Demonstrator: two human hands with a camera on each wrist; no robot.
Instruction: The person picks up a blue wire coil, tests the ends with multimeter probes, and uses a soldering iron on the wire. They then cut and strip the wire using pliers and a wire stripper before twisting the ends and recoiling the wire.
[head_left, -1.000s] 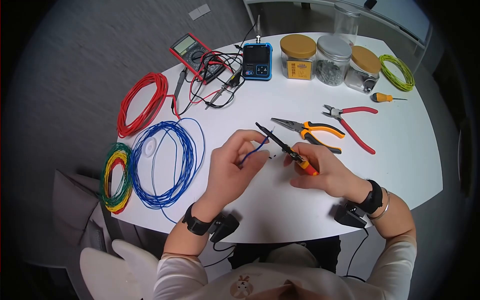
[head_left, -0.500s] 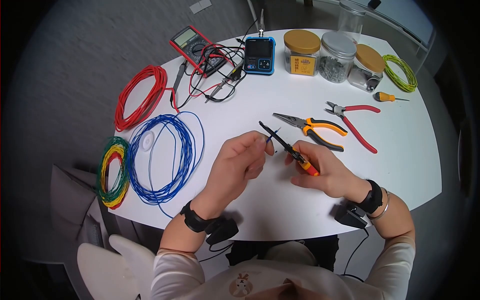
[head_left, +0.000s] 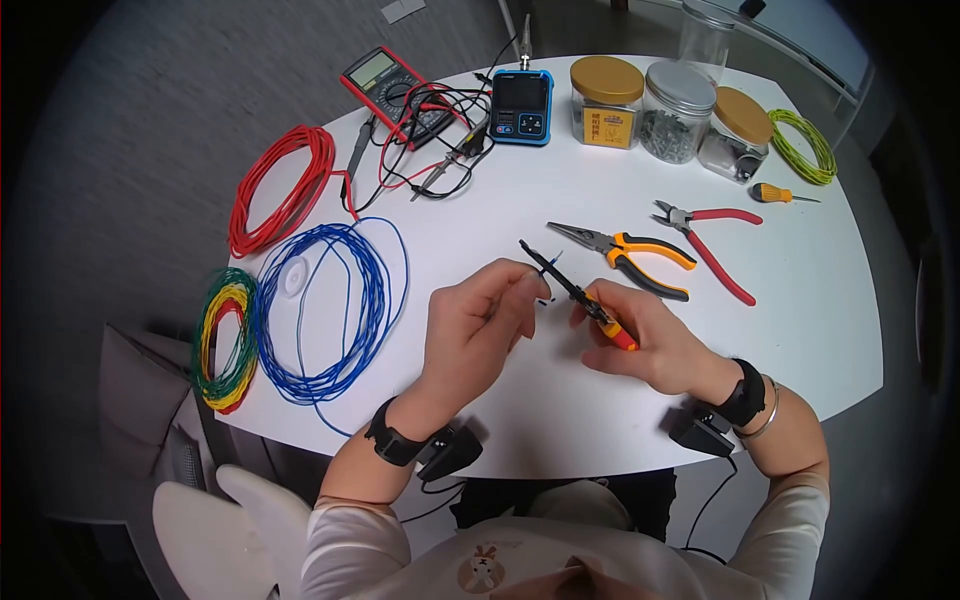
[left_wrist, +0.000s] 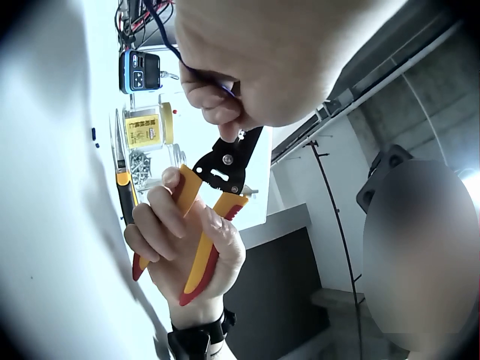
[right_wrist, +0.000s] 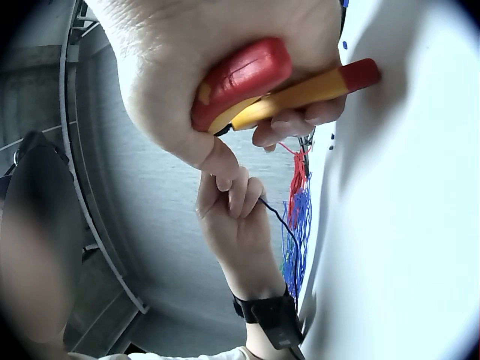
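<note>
In the head view, my left hand [head_left: 475, 325] pinches a thin blue wire [head_left: 552, 265] between thumb and fingers, near its end. The wire's tip lies across the black head of the wire strippers [head_left: 568, 285]. My right hand [head_left: 650, 338] grips the strippers by their red-and-yellow handles, which stand spread apart in the left wrist view. Behind the left hand, the wire's length [left_wrist: 165, 37] trails away. Small dark scraps [head_left: 545, 301] lie on the white table just beneath the tool.
Coils of blue [head_left: 375, 330], red [head_left: 240, 225] and multicoloured wire [head_left: 205, 350] lie at left. Long-nose pliers [head_left: 640, 250], diagonal cutters [head_left: 705, 255] and a small screwdriver [head_left: 770, 193] lie right. Behind are a multimeter [head_left: 385, 80], a blue-framed tester [head_left: 522, 105] and jars [head_left: 607, 100].
My left fingers have moved up the blue wire and now pinch it near its tip, beside the stripper head. The right hand keeps its hold almost unmoved.
</note>
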